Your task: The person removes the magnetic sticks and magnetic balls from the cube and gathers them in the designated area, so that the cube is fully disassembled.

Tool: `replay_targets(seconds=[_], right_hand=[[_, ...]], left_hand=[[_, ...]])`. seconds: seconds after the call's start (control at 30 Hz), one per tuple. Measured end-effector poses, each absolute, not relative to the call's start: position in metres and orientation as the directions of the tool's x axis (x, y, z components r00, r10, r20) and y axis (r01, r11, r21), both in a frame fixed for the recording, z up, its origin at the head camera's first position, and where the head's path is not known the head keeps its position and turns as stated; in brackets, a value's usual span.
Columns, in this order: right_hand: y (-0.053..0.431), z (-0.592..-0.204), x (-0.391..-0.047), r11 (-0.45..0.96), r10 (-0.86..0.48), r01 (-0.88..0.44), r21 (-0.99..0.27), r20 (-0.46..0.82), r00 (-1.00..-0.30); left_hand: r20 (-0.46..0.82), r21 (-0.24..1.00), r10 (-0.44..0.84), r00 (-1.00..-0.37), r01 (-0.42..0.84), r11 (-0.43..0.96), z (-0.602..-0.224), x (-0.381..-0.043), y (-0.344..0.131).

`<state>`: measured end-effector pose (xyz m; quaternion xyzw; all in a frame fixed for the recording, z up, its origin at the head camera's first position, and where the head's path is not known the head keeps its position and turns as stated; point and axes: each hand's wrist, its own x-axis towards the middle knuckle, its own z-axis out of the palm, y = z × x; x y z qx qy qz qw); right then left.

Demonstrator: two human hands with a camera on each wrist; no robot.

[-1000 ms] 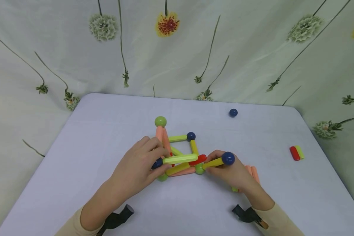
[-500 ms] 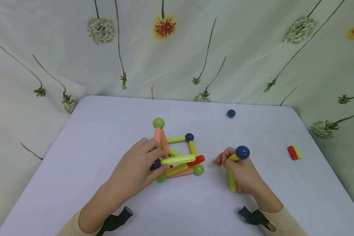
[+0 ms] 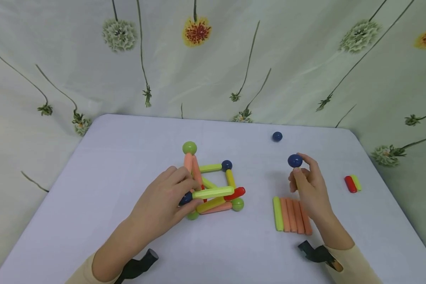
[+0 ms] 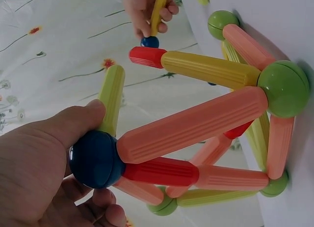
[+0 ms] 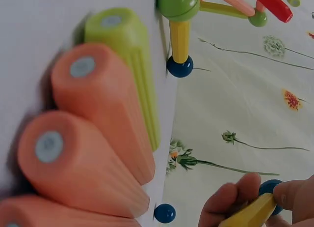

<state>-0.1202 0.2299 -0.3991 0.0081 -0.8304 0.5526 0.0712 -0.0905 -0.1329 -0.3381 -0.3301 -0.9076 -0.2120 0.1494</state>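
My left hand (image 3: 165, 193) pinches a dark blue ball (image 4: 95, 160) at the top of a frame of magnetic rods and balls. From that ball stick out a yellow-green rod (image 3: 213, 192), salmon rods (image 4: 196, 124) and a red rod (image 4: 159, 171). Green balls (image 4: 283, 88) join the frame's lower corners. A yellow rod tipped with red (image 3: 213, 203) leans up from one of them. Over to the right, my right hand (image 3: 310, 189) is raised above the table. Its thumb and fingers pinch another blue ball (image 3: 295, 160) with a yellow rod (image 5: 250, 212) attached.
Below the right hand lies a row of several salmon rods (image 3: 292, 215) with one yellow-green rod (image 3: 278, 213) at its left end. A loose blue ball (image 3: 277, 136) sits near the back edge. Short red (image 3: 350, 184) and yellow-green (image 3: 356, 182) rods lie far right.
My right hand has drawn back from the frame's near green ball, moving right and up with the blue ball and yellow rod. The row of rods beneath is uncovered. My left hand stays put.
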Motion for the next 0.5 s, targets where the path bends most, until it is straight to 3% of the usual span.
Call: replay_targets(seconds=[0.3,0.5], right_hand=[[0.25,-0.399,-0.177,0.399,0.09,0.039,-0.916,-0.003,-0.996],[0.271,-0.4,-0.227,0.679,0.144,0.12,-0.724,-0.029,-0.989]], left_hand=[[0.396,0.292,0.531,-0.749,0.651,0.701,-0.336,-0.092,-0.133],[0.387,0.289,0.537,-0.75,0.651,0.701,-0.337,-0.089,-0.135]])
